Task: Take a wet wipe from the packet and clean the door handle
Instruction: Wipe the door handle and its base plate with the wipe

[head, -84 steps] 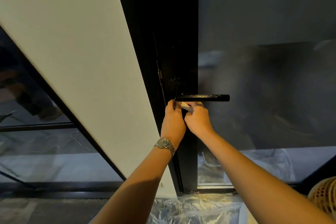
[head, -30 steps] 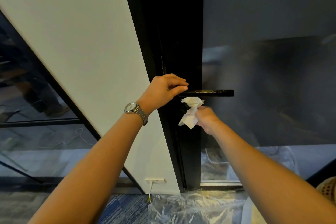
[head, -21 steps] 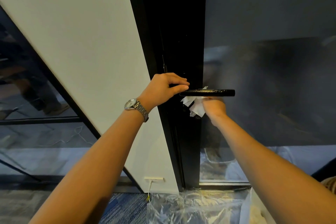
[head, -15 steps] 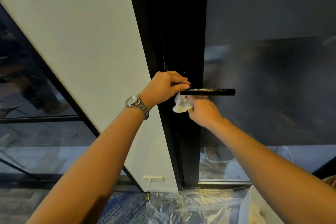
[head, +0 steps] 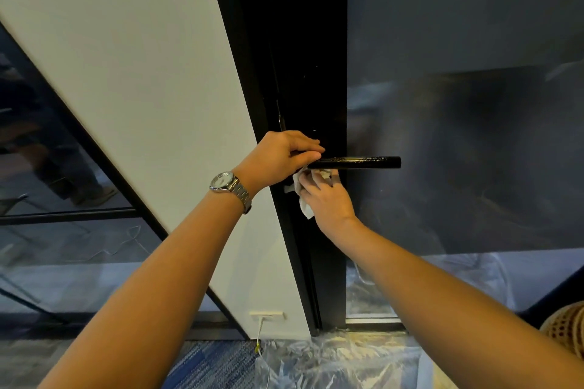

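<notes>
A black bar-shaped door handle (head: 357,163) sticks out level to the right from the black door frame (head: 303,73). My left hand (head: 281,158), a steel watch on its wrist, grips the edge of the door at the handle's base. My right hand (head: 328,199) presses a crumpled white wet wipe (head: 301,191) against the door just under the handle's inner end. The wipe packet is not in view.
A white wall panel (head: 151,79) runs along the left, with a socket and cable (head: 265,316) at its foot. Dark glass (head: 458,104) fills the door on the right. Clear plastic sheeting (head: 331,360) covers the floor below, and a wicker basket (head: 565,325) stands at the right edge.
My left hand moved from under the handle up onto the door edge. My right hand brought the wipe up beneath the handle and shifted it along the inner end, back and forth.
</notes>
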Action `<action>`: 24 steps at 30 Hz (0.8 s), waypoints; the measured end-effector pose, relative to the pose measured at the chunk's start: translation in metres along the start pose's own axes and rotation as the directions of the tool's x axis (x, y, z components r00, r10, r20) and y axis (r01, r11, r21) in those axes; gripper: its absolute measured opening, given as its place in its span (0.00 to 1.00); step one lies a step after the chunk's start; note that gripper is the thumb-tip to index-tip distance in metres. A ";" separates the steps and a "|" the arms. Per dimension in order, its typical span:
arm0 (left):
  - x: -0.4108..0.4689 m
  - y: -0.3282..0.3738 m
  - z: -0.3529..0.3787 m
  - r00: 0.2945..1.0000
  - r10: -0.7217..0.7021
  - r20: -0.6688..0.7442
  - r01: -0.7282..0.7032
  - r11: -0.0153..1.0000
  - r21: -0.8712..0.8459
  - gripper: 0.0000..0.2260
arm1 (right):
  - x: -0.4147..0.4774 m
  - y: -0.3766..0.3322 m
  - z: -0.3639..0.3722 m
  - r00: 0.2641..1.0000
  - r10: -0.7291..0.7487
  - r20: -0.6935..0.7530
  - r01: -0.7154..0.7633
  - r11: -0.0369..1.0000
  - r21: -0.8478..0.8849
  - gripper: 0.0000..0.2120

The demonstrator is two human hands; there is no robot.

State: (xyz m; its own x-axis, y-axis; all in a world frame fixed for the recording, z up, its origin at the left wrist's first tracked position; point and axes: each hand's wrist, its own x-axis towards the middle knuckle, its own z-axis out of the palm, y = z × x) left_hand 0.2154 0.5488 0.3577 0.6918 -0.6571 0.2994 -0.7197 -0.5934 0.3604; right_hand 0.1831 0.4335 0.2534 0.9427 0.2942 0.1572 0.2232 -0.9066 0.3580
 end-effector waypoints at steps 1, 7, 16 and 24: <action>-0.001 -0.001 0.000 1.000 0.001 0.001 -0.001 1.000 -0.007 0.12 | -0.001 -0.001 -0.001 1.000 0.024 0.003 -0.024 0.999 0.036 0.33; -0.001 -0.003 -0.002 0.999 0.022 0.037 -0.022 1.000 0.002 0.13 | 0.002 0.005 -0.003 0.965 0.247 -0.088 -0.213 0.935 0.283 0.34; -0.001 -0.006 -0.001 0.998 0.039 0.038 -0.039 0.999 0.001 0.13 | -0.002 -0.022 0.003 0.952 0.307 -0.022 -0.292 0.923 0.251 0.35; -0.003 -0.006 0.002 1.000 0.010 0.028 -0.009 1.000 -0.019 0.14 | -0.003 -0.017 -0.006 0.761 0.592 0.266 -0.358 0.041 0.933 0.23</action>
State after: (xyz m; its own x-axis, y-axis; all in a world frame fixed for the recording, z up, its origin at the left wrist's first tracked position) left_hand 0.2178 0.5531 0.3533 0.6828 -0.6754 0.2784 -0.7248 -0.5783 0.3745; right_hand 0.1746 0.4497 0.2526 0.9152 -0.3936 0.0864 -0.0976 -0.4245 -0.9001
